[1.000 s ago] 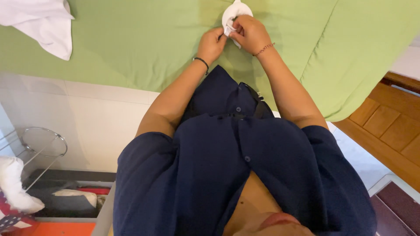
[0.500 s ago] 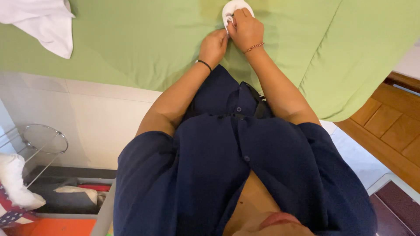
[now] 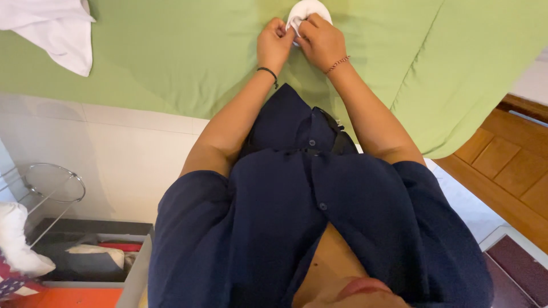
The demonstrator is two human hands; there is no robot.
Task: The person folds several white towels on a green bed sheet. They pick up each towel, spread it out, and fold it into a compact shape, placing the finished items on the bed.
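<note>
Your hands have barely shifted since earlier: left hand (image 3: 274, 43) and right hand (image 3: 321, 40) both pinch the small white cloth (image 3: 308, 10) at the green bed sheet's (image 3: 171, 51) far edge.

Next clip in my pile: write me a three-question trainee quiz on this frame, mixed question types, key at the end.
1. True or false: both hands grip the small white cloth item on the green sheet.
2. Which wrist wears the thin dark band?
A. left
B. right
C. neither
3. Fill in: a second white cloth lies at the top ____ corner of the view.

Key:
1. True; the left hand and right hand meet on it.
2. A; the right wrist carries a beaded bracelet.
3. left
</note>
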